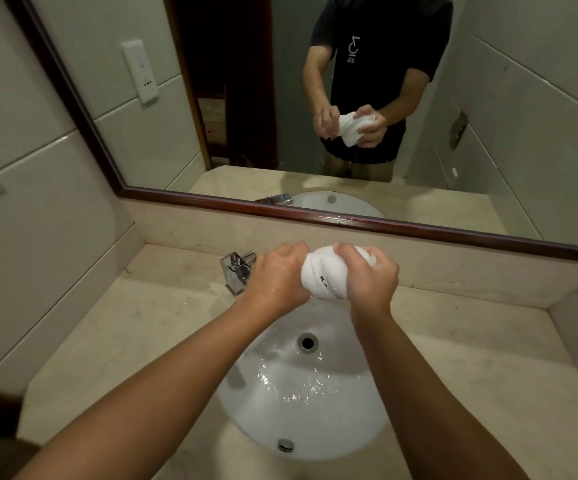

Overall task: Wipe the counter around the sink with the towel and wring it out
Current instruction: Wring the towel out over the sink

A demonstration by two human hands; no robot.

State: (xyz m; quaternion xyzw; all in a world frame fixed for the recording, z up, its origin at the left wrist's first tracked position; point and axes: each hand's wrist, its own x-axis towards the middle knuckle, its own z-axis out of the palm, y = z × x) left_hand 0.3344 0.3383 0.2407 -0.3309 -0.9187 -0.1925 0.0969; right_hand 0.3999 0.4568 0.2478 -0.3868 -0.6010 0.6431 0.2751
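A white towel (322, 277), bunched into a thick twisted roll, hangs over the far part of the white oval sink (360, 420). My left hand (277, 278) grips its left end and my right hand (372, 282) grips its right end, fingers curled round the cloth. Water lies rippling in the basin around the drain (307, 342). The beige stone counter (481, 368) surrounds the sink, with wet patches near the tap.
A chrome tap (237, 270) stands at the sink's back left, just left of my left hand. A dark-framed mirror (401, 223) runs along the low backsplash behind the counter. Tiled walls close in on the left and right.
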